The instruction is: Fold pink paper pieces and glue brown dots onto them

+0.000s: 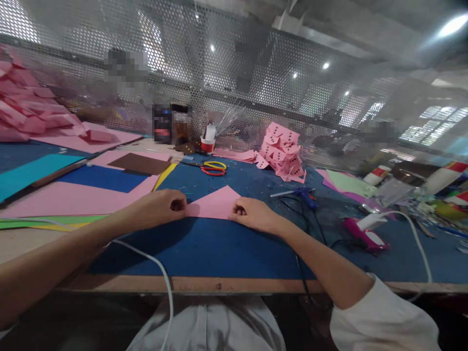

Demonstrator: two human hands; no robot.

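A pink sheet of paper (214, 204) lies on the blue table mat in front of me, its outline a low triangle with the peak pointing away. My left hand (170, 207) pinches its left corner with curled fingers. At the lower right corner, my right hand (250, 213) has thumb and fingers closed on the edge. Just beyond the paper lie scissors (214, 168) with one yellow and one red handle. A blue glue gun (305, 196) rests to the right of my right hand.
Coloured sheets (84, 195) are layered at the left, beneath a heap of pink paper pieces (32, 102). Dotted pink pieces (281, 151) are stacked at the back, near a cup of tools (208, 144). A magenta device (367, 236) and a white cable (161, 265) lie nearby.
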